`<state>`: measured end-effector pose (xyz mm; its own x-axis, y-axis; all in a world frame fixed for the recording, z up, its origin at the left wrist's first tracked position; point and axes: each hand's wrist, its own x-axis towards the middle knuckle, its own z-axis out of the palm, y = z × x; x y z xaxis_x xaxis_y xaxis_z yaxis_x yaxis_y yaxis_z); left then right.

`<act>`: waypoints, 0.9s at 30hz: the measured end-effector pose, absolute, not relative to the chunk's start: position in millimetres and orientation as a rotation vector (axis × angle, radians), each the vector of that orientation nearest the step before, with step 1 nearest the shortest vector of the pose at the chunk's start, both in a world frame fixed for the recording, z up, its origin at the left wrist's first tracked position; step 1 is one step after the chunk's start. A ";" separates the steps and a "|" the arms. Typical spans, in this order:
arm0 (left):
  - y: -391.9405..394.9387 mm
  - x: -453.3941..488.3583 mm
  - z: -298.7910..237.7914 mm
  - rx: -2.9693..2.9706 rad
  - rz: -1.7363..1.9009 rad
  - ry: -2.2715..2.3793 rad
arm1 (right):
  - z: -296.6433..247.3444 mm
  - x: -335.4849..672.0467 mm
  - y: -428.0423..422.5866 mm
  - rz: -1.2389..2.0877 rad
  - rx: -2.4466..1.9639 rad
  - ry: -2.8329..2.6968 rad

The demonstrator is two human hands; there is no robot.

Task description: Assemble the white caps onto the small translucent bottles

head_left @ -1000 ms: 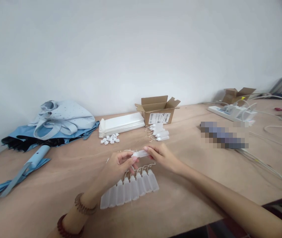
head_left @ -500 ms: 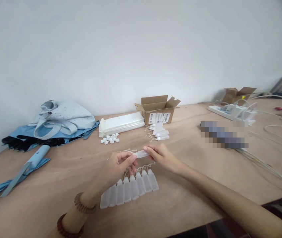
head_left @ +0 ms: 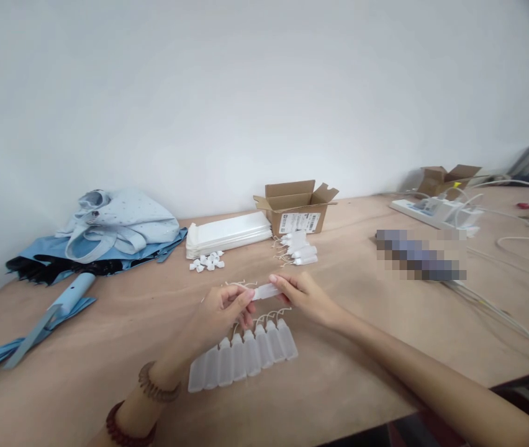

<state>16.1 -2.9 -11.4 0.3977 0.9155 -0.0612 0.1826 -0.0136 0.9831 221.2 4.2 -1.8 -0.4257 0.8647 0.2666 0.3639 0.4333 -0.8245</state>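
A small hand-assembly or packing workroom: a bare plywood surface (head_left: 362, 379) against a plain white wall, with an opened cardboard box (head_left: 295, 206), a stack of white packets (head_left: 227, 233), loose white caps (head_left: 207, 262), rows of small plastic bottles (head_left: 243, 360), and a power strip (head_left: 436, 211) with trailing cables

Hands barely shift
The left hand (head_left: 220, 310) closes its fingertips further onto the small bottle (head_left: 264, 290) end, nearer the right hand (head_left: 308, 298)
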 end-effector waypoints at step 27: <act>-19.1 23.8 0.1 1.703 0.803 1.069 | -18.2 209.8 -9.2 0.499 -0.956 -2.068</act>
